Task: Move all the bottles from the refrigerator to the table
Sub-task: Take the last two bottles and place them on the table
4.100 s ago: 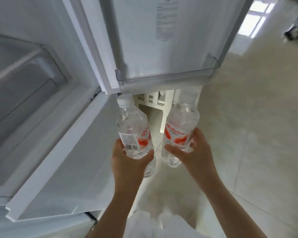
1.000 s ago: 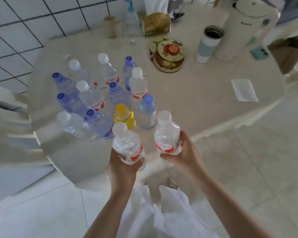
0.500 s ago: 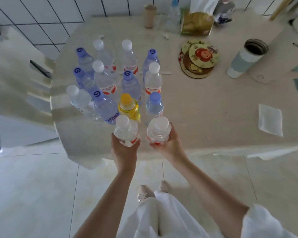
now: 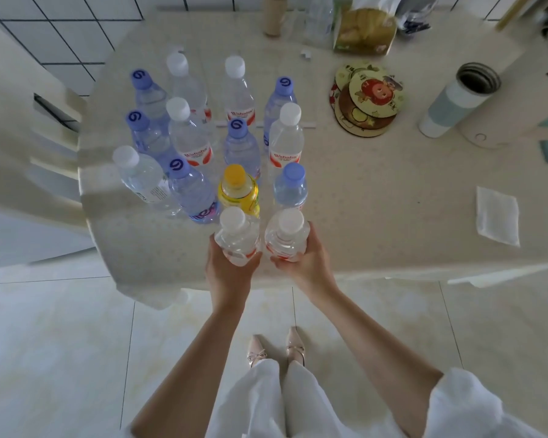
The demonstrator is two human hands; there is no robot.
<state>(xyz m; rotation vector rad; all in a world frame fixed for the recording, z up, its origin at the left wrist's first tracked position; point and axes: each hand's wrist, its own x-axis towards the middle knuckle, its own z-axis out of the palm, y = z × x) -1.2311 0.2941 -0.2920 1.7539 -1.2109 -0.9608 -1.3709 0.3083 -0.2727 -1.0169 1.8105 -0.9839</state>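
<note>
Head view. Your left hand (image 4: 231,273) wraps its fingers (image 4: 214,245) around the body of the left clear bottle (image 4: 237,240), thumb on the inner side. Your right hand (image 4: 304,263) does the same with the right clear bottle (image 4: 286,237), its fingers curled round the outer wall. Both bottles stand upright, white caps up, just beside each other over the near edge of the table (image 4: 377,200). Whether their bases touch the tabletop cannot be told.

Just beyond your left fingertips stands the yellow-capped bottle (image 4: 238,192). Just beyond your right fingertips stands a small blue-capped bottle (image 4: 290,186). Farther out, the remaining bottles stand in close rows.

Handling: both bottles appear full, so expect moderate weight. The thin clear plastic walls probably flex under pressure, and a chilled surface may be slippery. Hold at mid-body, over the label band, where the wall is stiffest. Set each base down flat before you loosen your fingers; the neighbouring bottles stand close and could tip.

Markings: the red-and-white label on a white-capped bottle (image 4: 189,137) beyond your left hand appears to read "Wahaha". The same label shows on two others. The bluish-purple caps carry a swirl mark. Print on the two held bottles is not legible.

To the right of your right hand, well apart, lie round coasters (image 4: 367,99), a tumbler (image 4: 456,99) and a folded cloth (image 4: 497,216).
</note>
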